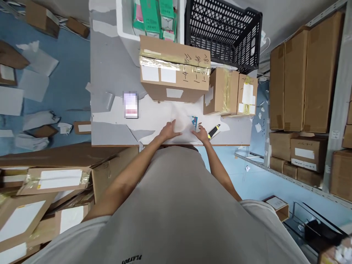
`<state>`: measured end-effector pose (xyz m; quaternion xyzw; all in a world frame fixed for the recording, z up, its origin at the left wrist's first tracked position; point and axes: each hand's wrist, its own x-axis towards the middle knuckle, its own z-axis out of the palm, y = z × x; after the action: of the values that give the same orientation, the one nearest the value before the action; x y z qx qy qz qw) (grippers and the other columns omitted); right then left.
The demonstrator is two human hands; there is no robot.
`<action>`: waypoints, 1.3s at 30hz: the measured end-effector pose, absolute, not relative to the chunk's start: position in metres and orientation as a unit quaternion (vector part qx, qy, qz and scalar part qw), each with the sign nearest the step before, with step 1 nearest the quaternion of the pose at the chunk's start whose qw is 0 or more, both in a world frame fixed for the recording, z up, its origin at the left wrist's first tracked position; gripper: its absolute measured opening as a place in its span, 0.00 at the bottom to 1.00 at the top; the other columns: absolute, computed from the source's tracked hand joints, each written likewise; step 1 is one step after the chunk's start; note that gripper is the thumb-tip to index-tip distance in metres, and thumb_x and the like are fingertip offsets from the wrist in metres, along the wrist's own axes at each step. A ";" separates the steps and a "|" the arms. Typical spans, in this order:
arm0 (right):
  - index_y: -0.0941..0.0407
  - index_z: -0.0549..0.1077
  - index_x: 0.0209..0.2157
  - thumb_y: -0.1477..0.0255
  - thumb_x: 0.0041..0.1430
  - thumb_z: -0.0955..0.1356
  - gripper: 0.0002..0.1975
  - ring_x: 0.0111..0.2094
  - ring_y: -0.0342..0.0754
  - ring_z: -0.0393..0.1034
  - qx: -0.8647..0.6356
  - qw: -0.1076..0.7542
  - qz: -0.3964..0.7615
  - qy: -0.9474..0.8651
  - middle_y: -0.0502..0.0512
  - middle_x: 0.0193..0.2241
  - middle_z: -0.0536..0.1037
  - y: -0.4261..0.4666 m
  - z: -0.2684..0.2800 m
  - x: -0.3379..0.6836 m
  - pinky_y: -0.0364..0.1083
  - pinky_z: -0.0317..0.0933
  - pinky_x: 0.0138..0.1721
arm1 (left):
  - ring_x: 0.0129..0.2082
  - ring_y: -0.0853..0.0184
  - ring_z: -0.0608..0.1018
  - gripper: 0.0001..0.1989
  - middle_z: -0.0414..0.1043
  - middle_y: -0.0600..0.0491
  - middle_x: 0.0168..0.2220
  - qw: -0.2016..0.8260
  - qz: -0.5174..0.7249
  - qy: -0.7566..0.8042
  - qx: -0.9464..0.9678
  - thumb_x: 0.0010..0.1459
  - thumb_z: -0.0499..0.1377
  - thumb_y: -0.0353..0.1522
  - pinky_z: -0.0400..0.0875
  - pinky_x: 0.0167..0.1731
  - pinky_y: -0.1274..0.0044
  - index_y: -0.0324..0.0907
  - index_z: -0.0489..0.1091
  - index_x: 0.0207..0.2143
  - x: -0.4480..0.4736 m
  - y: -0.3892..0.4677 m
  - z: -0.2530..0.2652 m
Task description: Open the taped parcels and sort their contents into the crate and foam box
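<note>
My left hand (168,132) is over the table with thumb and fingers spread, holding nothing that I can see. Beside its fingertips is a pale, see-through patch that looks like clear plastic film (180,119), too faint to make out fully. My right hand (202,134) is close to a small blue printed packet (194,121). Its thumb reaches the packet's lower end, while the other fingers stand apart to the right. Just right of that hand lies a yellow and black box cutter (213,131).
Behind my hands stand a long taped carton (174,79) and two smaller cartons (221,90). Farther back are a white bin (128,46) of green boxes and a black crate (222,35). A phone-like object (131,105), blurred out, lies left. Open cartons (57,179) crowd the lower left.
</note>
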<state>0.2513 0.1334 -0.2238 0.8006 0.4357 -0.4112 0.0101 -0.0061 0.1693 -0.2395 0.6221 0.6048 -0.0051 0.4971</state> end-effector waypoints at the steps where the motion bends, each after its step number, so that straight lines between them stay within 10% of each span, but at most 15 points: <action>1: 0.62 0.68 0.77 0.58 0.69 0.79 0.43 0.68 0.65 0.78 0.799 0.012 -0.417 0.434 0.75 0.68 0.81 0.135 -0.228 0.248 0.57 0.70 0.70 | 0.70 0.36 0.79 0.48 0.72 0.28 0.73 0.484 -0.018 0.614 0.623 0.60 0.75 0.42 0.74 0.69 0.57 0.37 0.67 0.79 -0.003 0.168 -0.242; 11: 0.46 0.53 0.87 0.60 0.59 0.86 0.65 0.65 0.70 0.79 0.723 -0.027 -0.421 0.547 0.74 0.80 0.61 0.121 -0.212 0.228 0.65 0.74 0.69 | 0.59 0.41 0.85 0.24 0.87 0.35 0.59 0.451 0.013 0.636 0.626 0.67 0.59 0.31 0.75 0.69 0.55 0.37 0.87 0.60 -0.025 0.174 -0.217; 17: 0.50 0.84 0.63 0.66 0.77 0.74 0.18 0.45 0.53 0.82 0.611 -0.152 -0.449 0.634 0.62 0.60 0.80 0.140 -0.171 0.213 0.53 0.78 0.60 | 0.39 0.57 0.83 0.22 0.85 0.47 0.43 0.595 0.186 0.511 0.592 0.61 0.70 0.45 0.84 0.50 0.63 0.42 0.89 0.52 -0.022 0.181 -0.155; 23: 0.50 0.82 0.47 0.50 0.83 0.67 0.21 0.46 0.52 0.79 0.512 -0.423 -0.340 0.666 0.54 0.43 0.81 0.195 -0.089 0.204 0.50 0.79 0.51 | 0.38 0.63 0.79 0.14 0.73 0.51 0.40 0.380 0.374 0.520 0.668 0.70 0.72 0.44 0.79 0.42 0.71 0.44 0.85 0.48 -0.004 0.202 -0.070; 30: 0.49 0.76 0.71 0.49 0.83 0.68 0.26 0.73 0.56 0.73 0.391 -0.570 -0.250 0.678 0.61 0.77 0.64 0.258 0.024 0.190 0.49 0.82 0.58 | 0.54 0.58 0.77 0.18 0.69 0.46 0.50 0.097 0.593 0.468 0.648 0.83 0.61 0.50 0.78 0.53 0.65 0.47 0.79 0.58 -0.015 0.270 -0.005; 35: 0.45 0.74 0.73 0.35 0.79 0.62 0.38 0.64 0.54 0.80 0.502 -0.468 -0.286 0.669 0.62 0.81 0.63 0.273 -0.036 0.210 0.53 0.80 0.63 | 0.46 0.62 0.73 0.16 0.70 0.49 0.47 0.162 0.475 0.508 0.700 0.74 0.72 0.48 0.80 0.52 0.66 0.49 0.81 0.53 -0.029 0.320 -0.056; 39: 0.47 0.75 0.70 0.44 0.83 0.62 0.30 0.65 0.56 0.79 0.605 -0.447 -0.271 0.601 0.64 0.71 0.75 0.231 -0.127 0.243 0.56 0.77 0.65 | 0.57 0.51 0.80 0.29 0.73 0.41 0.61 0.262 0.442 0.559 0.651 0.67 0.75 0.47 0.80 0.60 0.60 0.49 0.75 0.65 -0.039 0.295 -0.122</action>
<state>0.2429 0.2312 -0.1268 0.6051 0.6006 -0.2712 -0.4467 -0.0386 0.2948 -0.1222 0.6509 0.5587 0.4421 0.2620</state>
